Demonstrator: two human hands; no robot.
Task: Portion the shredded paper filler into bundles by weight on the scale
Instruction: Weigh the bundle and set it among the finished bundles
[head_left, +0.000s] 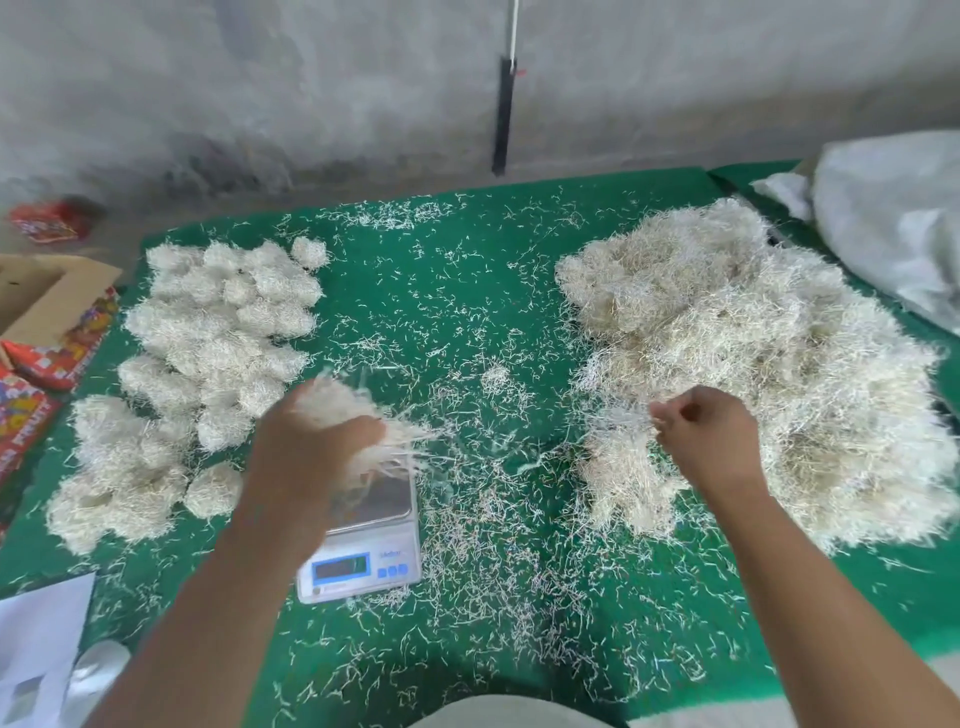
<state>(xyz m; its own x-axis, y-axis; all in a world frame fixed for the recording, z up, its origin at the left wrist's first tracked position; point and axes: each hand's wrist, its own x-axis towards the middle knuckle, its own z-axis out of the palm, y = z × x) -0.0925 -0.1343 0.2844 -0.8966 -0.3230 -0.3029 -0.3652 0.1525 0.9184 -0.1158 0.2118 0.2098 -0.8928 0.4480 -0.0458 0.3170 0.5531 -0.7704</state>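
A small white digital scale (387, 558) sits on the green mat (457, 291), its steel pan partly hidden by my left hand (306, 457). That hand grips a blurred handful of shredded paper (348, 410) just above the pan. At the edge of the big loose heap of cream shredded paper (753, 364) on the right, my right hand (711, 436) pinches a few strands. Several rounded finished bundles (208, 332) lie grouped on the left of the mat.
Loose shreds are scattered all over the mat. A cardboard box (47, 296) and red printed packets (31, 395) lie off the left edge, white paper (36, 639) at bottom left, a white sack (893, 218) at back right. A grey wall runs behind.
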